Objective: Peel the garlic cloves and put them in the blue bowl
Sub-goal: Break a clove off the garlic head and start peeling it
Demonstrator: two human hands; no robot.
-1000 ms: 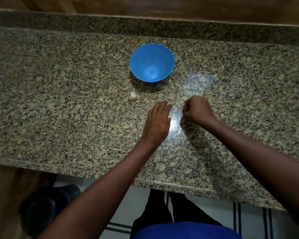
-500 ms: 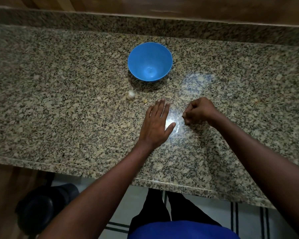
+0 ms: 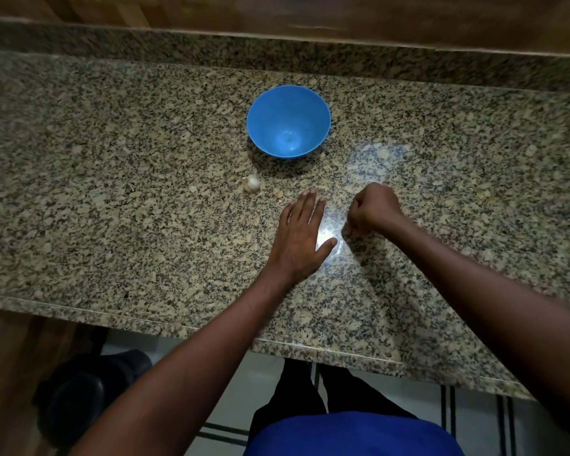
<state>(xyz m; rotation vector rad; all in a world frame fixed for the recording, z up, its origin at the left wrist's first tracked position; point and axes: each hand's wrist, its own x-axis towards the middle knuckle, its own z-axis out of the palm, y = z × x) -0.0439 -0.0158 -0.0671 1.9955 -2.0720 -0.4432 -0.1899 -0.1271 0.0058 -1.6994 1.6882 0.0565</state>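
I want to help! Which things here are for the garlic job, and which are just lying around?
For the job: garlic bulb, loose clove, blue bowl, left hand, right hand.

Just lying around: dark round thing on the floor, granite counter.

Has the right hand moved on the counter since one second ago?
Barely. The right hand stays fisted beside the flat left hand, nearer than the blue bowl; only its fingers shifted briefly.

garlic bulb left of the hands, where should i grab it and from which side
Take the garlic bulb by its rounded white body, fingertips pinching across its widest part, coming from above. It lies loose on the granite counter, apart from the blue bowl. The open left hand lies nearest, so it probably suits best.
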